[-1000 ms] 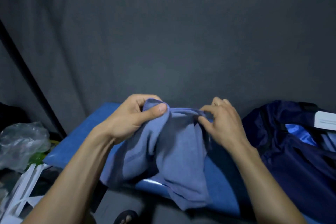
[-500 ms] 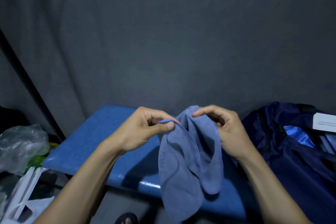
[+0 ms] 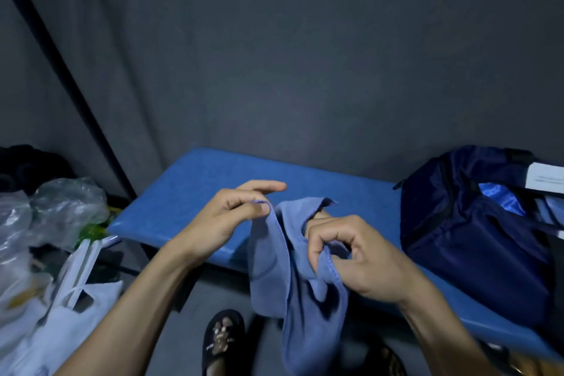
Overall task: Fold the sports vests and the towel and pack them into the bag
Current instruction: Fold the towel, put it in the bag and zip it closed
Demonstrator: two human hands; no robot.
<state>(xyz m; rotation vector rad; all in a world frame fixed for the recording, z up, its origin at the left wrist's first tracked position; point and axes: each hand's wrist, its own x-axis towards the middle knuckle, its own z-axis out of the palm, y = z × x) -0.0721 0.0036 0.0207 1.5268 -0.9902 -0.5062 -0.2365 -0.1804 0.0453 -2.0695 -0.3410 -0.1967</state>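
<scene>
Blue-grey towel [image 3: 293,268] held up in the air between both hands, in front of the near edge of a blue padded bench [image 3: 195,192]. Its lower part hangs free below the bench edge, toward the floor.

Left hand [image 3: 225,217]: thumb and a fingertip pinch the towel's hemmed edge at the top left. Index finger stretched out straight above the pinch, pointing right, touching nothing.

Right hand [image 3: 351,256]: lower and nearer the camera than the left. Fingers curled, thumb and fingers pinching another stretch of stitched hem; cloth bunched under the palm. A fold of towel rises behind this hand and peaks just right of the left thumb. The two pinch points are close together, with a narrow loop of cloth hanging between them.

Dark navy bag [image 3: 476,238] sits on the right end of the bench, well right of the right hand, not touching the towel. Mouth open; shiny bright blue fabric [image 3: 500,195] shows inside. White tag [image 3: 546,180] at the bag's top edge carries faint lines of print, too small to read.

Floor below: a foot in a black sandal [image 3: 221,342], with small white lettering on the strap, blurred, unreadable.

Left side: clear plastic bags [image 3: 67,207], crumpled, and a white carrier bag [image 3: 61,323] with cut-out handle. A faint mark on the towel near its left edge, not legible
</scene>
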